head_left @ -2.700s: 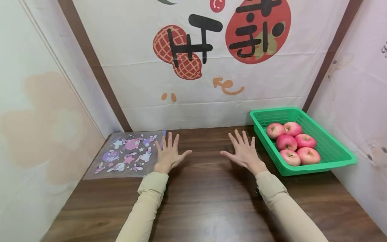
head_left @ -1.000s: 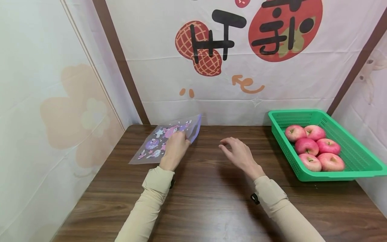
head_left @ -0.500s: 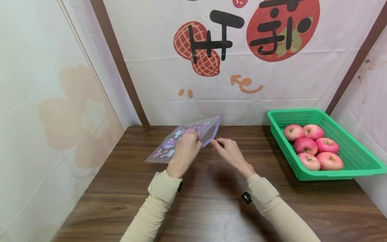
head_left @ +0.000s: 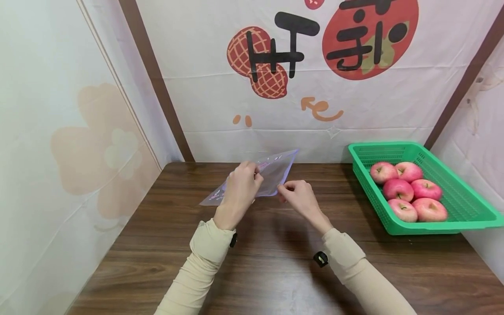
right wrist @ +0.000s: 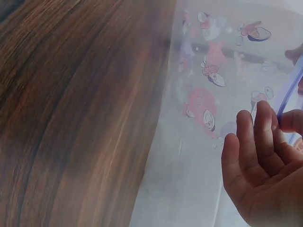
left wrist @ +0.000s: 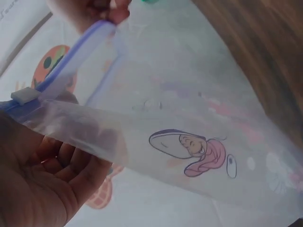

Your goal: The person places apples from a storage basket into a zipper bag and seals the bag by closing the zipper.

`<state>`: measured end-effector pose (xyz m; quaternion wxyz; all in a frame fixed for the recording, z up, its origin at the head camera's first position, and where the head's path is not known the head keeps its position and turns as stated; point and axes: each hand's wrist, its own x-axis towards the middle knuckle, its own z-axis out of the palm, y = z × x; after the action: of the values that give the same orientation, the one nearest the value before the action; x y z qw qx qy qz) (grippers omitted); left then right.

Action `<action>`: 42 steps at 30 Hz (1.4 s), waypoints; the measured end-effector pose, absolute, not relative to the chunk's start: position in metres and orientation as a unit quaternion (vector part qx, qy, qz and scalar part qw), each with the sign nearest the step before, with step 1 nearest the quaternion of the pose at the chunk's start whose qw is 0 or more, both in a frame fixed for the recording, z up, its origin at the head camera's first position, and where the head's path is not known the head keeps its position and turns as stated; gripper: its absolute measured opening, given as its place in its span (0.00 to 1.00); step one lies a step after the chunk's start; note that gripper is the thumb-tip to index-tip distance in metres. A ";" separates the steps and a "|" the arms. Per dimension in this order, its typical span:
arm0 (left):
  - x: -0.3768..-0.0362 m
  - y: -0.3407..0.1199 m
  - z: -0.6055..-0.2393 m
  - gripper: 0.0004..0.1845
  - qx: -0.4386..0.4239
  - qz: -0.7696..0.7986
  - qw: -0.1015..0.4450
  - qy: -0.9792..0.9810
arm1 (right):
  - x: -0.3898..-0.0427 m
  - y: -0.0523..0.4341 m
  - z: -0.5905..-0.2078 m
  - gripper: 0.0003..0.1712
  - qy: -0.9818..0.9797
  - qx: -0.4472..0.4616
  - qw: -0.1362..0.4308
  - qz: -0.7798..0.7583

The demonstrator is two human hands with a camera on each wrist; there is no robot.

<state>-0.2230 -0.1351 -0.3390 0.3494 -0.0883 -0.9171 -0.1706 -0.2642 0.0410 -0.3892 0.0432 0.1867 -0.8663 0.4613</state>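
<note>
So here's the bag (head_left: 271,175), well to the left of the basket (head_left: 445,227), tilted above the counter (head_left: 252,271), and I've got both hands on it! My left hand (head_left: 241,188), the one farther from the basket, grips the zip end by the white slider (left wrist: 25,96). My right hand (head_left: 301,199), nearer the basket, pinches the purple edge (left wrist: 66,60) between thumb and finger, its other fingers loosely spread. And the mouth is parted, a clear gap between its two sides! The trick, I'd say: one layer per hand, thumb well inside the rim, a gentle pull away from the slider, because film this thin could slip or crease. Apples (head_left: 427,190) sit inside the basket, untouched. Any writing? Bold black characters on the cloth (head_left: 197,100) behind, left of the basket, but I can't read them surely. The pink disc (right wrist: 201,101) on the bag carries lettering, too blurred to make out. No brand I can read.
</note>
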 end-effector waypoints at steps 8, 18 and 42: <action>-0.226 -0.140 -0.320 0.03 -0.086 -0.194 0.402 -0.891 | -0.261 0.051 -0.390 0.15 -0.869 0.170 0.029 0.464; -0.225 -0.136 -0.313 0.03 -0.090 -0.224 0.395 -0.886 | -0.257 0.067 -0.393 0.18 -0.860 0.162 -0.001 0.484; -0.227 -0.126 -0.332 0.02 -0.122 -0.239 0.381 -0.885 | -0.259 0.124 -0.377 0.10 -0.887 0.279 0.047 0.365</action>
<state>-0.2273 -0.1256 -0.3325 0.3807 -0.1215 -0.8851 -0.2386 -0.2591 0.1241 -0.3773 0.0468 0.2794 -0.8868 0.3652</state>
